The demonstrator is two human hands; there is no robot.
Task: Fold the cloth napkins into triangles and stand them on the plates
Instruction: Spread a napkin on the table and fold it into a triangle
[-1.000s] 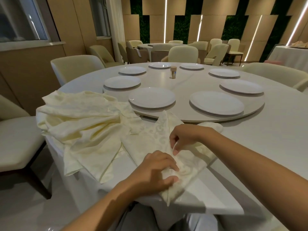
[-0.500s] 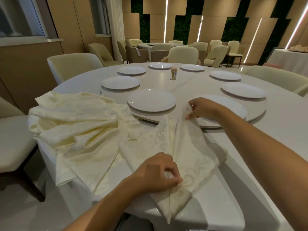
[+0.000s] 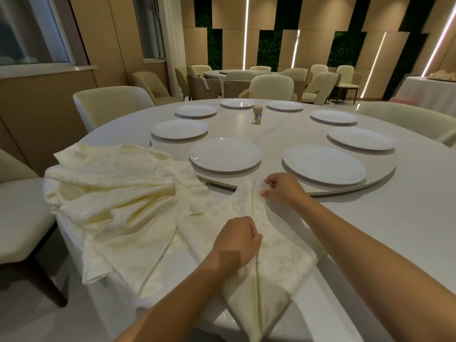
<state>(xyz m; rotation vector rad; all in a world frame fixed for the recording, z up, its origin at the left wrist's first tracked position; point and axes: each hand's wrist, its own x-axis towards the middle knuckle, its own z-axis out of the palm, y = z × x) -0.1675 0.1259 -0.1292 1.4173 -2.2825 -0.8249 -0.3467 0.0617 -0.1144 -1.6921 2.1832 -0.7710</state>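
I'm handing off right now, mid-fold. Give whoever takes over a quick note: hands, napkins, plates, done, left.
Left hand: fingers curled, pressing the napkin being folded at its centre crease.
Right hand: pinching that napkin's far corner.
Napkin pile: loose, to the left on the table.
Plates: eight on the turntable, nearest, all bare.
Done: no napkin standing yet.
Left: finish this fold, stand it, then the rest.

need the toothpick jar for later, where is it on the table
In the head view the small jar stands upright near the middle of the turntable, toward its far side, between the two farthest plates.
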